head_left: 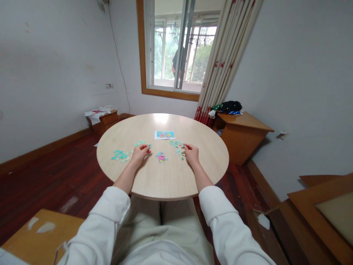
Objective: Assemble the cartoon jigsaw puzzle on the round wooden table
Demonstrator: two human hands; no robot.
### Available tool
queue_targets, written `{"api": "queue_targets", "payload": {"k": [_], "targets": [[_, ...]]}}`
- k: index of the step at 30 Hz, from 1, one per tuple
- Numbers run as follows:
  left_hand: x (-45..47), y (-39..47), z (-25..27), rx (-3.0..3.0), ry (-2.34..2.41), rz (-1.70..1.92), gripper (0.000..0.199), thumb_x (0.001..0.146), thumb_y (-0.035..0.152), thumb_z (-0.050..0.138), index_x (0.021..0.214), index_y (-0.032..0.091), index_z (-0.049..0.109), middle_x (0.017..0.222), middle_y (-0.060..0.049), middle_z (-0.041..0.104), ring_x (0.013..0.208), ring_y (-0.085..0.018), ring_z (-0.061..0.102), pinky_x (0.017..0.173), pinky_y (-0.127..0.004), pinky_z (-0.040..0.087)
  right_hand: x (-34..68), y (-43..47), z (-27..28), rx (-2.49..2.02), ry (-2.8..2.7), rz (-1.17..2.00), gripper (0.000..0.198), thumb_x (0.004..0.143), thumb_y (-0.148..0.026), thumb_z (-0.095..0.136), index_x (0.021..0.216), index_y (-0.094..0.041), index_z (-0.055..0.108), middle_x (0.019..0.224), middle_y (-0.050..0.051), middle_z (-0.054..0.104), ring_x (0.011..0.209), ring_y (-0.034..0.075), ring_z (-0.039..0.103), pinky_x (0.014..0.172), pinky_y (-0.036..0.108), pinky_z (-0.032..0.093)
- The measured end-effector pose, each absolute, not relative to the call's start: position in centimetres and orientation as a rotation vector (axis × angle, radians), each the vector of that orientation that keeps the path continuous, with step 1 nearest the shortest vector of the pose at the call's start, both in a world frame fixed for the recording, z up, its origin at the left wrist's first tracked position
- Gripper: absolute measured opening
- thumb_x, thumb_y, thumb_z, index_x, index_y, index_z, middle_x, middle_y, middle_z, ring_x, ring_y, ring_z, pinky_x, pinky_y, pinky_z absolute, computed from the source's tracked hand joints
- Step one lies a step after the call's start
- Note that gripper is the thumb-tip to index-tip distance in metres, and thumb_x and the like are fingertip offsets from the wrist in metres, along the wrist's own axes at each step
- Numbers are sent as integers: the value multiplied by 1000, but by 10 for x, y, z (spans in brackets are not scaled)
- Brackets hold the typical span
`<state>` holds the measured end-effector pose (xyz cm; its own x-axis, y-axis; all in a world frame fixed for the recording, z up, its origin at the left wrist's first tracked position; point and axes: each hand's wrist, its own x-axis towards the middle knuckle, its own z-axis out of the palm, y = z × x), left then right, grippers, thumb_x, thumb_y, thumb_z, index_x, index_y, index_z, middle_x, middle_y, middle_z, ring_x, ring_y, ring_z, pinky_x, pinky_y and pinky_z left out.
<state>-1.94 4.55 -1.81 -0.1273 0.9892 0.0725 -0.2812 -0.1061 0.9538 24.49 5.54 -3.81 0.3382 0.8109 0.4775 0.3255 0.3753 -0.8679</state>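
On a round table (165,184) lies a small, partly joined jigsaw (161,157), pink with teal edges, between my two hands. My left hand (141,151) is closed in a pinch, with a teal jigsaw piece showing at its fingertips. Loose teal pieces (120,155) are spread to its left, and a few more (140,143) lie just beyond it. My right hand (192,153) has its fingers pressed together at the edge of a mixed-colour pile of pieces (178,146); what they pinch is too small to make out. A picture card (164,135) lies behind the jigsaw.
A wooden desk (244,125) with dark cloths (231,107) stands beyond the table on the right. At the back left is a low cabinet (109,118) with papers or cloth on top. A wooden surface (41,232) is at lower left. Someone (179,62) stands beyond the window.
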Motion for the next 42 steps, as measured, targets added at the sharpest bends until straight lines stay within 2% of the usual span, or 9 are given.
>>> {"api": "queue_targets", "payload": {"k": [27,42], "targets": [[-20,48,-22,1013,996,1485,29,49,27,76,64,14,55,57,3,54,54,-9,54,61,-26,48,242,51,-34,-1191,-1256,413,27,72,-36,53,76,-14,67,73,7,69,69,17,62,66,32,51],[-18,44,-19,1124,1061,1471,30,51,34,74,65,15,55,60,3,55,55,-10,54,60,-26,46,243,50,-32,-1203,-1271,411,27,70,-34,52,78,-14,68,78,7,70,72,18,62,72,34,51]]}}
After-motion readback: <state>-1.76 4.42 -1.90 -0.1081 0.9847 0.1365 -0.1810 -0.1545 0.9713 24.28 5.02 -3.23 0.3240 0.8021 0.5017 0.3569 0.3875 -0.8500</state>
